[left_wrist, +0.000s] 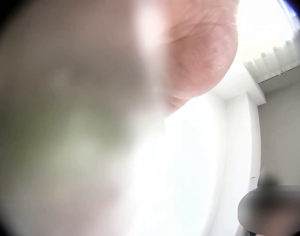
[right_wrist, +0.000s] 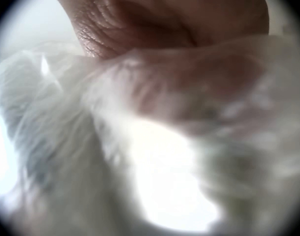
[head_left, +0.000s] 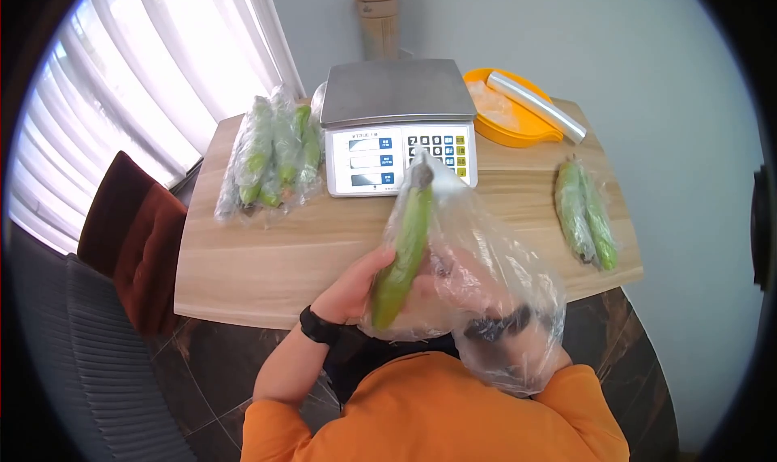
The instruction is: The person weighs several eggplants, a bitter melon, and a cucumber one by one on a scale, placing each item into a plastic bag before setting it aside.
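A long green vegetable (head_left: 403, 255) stands on a slant in front of the person, its dark tip up near the scale. My left hand (head_left: 356, 288) grips its lower part from the left, thumb along its side. A clear plastic bag (head_left: 518, 280) is around its top and billows out to the right. Through this film my right hand (head_left: 465, 284) shows, gathering the bag beside the vegetable; its fingertips are hidden. The bag also overlaps the right wrist. In the right wrist view, crinkled film crosses the palm. The left wrist view is mostly blurred green and film.
Behind the hands stands a price scale (head_left: 401, 97). Several bagged green vegetables (head_left: 275, 150) lie left of it, with two more (head_left: 584, 215) at the right edge. A yellow basin (head_left: 518, 130) carries a roll of plastic bags (head_left: 536, 106). A brown chair (head_left: 133, 243) is left of the table (head_left: 243, 268).
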